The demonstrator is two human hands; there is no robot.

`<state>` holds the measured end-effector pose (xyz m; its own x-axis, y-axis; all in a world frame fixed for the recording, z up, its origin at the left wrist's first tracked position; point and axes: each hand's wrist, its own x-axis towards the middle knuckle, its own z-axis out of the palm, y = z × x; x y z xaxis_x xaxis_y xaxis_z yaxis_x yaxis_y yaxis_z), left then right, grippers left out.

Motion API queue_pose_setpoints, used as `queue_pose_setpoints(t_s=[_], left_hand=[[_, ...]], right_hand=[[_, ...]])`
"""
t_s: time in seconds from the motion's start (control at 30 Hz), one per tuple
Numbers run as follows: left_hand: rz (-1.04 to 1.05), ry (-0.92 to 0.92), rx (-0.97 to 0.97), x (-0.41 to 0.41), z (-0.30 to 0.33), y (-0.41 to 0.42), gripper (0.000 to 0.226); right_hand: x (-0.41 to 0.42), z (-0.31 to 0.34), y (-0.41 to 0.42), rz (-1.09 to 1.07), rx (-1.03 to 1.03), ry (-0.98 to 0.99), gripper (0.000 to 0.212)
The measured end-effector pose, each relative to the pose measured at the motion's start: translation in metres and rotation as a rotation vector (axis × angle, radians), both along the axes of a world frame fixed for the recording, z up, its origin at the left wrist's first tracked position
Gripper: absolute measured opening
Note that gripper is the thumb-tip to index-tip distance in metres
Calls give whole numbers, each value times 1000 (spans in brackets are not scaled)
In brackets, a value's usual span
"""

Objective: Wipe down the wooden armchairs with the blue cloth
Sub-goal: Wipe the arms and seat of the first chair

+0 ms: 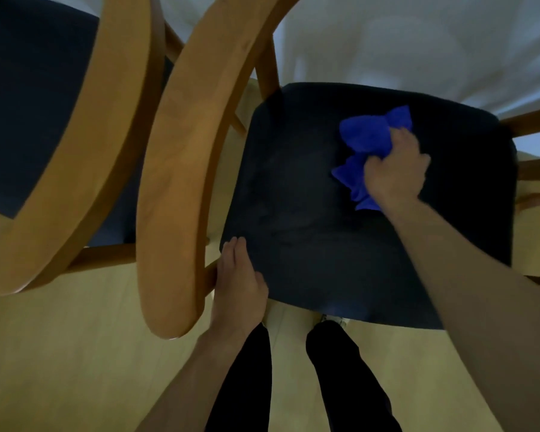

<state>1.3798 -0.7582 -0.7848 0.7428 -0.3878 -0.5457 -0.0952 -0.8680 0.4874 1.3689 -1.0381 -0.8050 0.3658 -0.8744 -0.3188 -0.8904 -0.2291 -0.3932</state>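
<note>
From the head view, the right hand [395, 169] grips the crumpled bright-blue cloth [368, 141] at the far right of the dark padded seat [293, 213], unwiped seat stretching left and near toward the flat, relaxed left hand [239, 285] beside the curved wooden armrest [175, 182].

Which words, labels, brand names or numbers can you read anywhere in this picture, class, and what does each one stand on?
None: no readable text shows anywhere.
The blue cloth gripped by the right hand shows no tag or print.
The dark seat cushion, under the left hand, and the wooden armrest bear no label.
</note>
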Motion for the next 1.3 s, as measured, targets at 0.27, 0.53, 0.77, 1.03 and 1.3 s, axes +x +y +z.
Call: queue_pose_setpoints(t_s=[0.27, 0.53, 0.77, 1.03, 1.3], left_hand=[[115, -37, -77, 14, -6, -6, 67], [324, 4, -156, 14, -4, -16, 68], [372, 242, -244, 1, 18, -2, 60], [107, 289, -142, -20, 27, 44, 68], [192, 251, -9, -17, 10, 44, 47]], right_hand=[[11, 7, 136, 917, 191, 18, 63], [67, 1, 37, 612, 23, -158, 66], [55, -3, 69, 1300, 30, 40, 59], [39, 14, 79, 1422, 333, -36, 58], [121, 1, 55, 791, 46, 47, 40]])
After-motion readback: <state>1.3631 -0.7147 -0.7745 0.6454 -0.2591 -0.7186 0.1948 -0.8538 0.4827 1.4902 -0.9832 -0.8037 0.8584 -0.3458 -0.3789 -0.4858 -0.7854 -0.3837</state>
